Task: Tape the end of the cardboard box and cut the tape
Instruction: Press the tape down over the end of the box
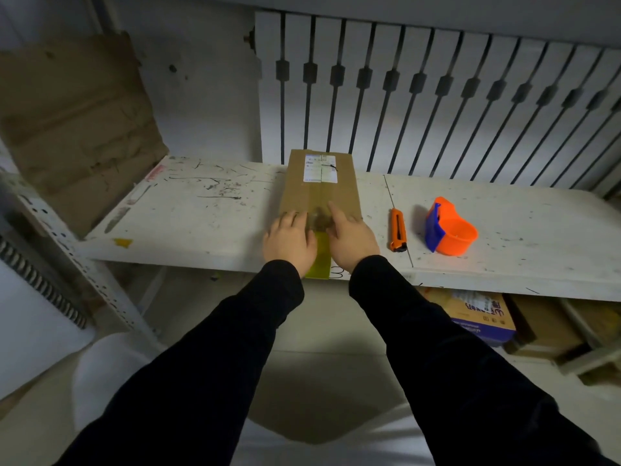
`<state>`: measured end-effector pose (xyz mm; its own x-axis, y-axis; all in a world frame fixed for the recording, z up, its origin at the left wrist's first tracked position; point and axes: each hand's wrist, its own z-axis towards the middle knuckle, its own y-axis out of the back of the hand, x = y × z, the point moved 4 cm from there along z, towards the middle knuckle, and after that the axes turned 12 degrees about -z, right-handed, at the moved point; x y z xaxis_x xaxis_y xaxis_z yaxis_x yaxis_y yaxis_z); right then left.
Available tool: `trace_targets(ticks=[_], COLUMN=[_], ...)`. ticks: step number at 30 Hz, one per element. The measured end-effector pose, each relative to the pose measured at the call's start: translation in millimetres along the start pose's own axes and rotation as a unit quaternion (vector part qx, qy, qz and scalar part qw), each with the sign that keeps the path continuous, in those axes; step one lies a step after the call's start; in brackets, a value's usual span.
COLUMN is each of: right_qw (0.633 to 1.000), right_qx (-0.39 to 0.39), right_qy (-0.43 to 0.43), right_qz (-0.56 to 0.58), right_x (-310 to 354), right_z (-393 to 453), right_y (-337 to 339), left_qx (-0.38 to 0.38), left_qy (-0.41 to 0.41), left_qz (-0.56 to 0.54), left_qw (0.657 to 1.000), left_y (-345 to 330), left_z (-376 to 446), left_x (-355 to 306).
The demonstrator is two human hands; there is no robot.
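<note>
A flat brown cardboard box (pixel 319 190) with a white shipping label lies lengthwise on the white worktable (pixel 201 213). Yellowish tape (pixel 322 253) runs along its middle seam and hangs over the near end toward the table edge. My left hand (pixel 289 242) lies flat on the near left part of the box, fingers spread. My right hand (pixel 351 238) presses on the near right part, its index finger stretched along the tape. Both hands touch the box and tape without gripping anything. An orange utility knife (pixel 398 232) and an orange-and-blue tape dispenser (pixel 448 228) lie to the right.
A worn cardboard sheet (pixel 74 126) leans against the wall at the back left. A white slatted radiator cover (pixel 437 95) stands behind the table. Cardboard boxes (pixel 480 317) sit under the table at the right. A metal rack post (pixel 67 250) runs down the left.
</note>
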<state>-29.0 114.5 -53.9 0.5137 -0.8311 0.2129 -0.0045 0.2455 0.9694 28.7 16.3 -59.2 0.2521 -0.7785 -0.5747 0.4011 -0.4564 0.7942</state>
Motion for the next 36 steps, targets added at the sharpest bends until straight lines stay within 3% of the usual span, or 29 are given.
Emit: trace_targets(ticks=[13,30,36], right_qw=[1.0,1.0,0.999], right_qx=[-0.017,-0.011,0.023], right_qy=[0.003,0.009,0.036], right_qz=[0.011,0.001,-0.019], right_x=[1,-20,-20], right_z=[16,46,53], right_y=[1,1,-8], left_qx=[-0.045,-0.007,0.005], left_qy=[-0.005,-0.013,-0.011], left_qz=[0.005,0.044,0.049], left_qw=[0.999,0.999,0.999], left_y=[0,-14,-18], left_z=[12,45,52], left_x=[-5,2,4])
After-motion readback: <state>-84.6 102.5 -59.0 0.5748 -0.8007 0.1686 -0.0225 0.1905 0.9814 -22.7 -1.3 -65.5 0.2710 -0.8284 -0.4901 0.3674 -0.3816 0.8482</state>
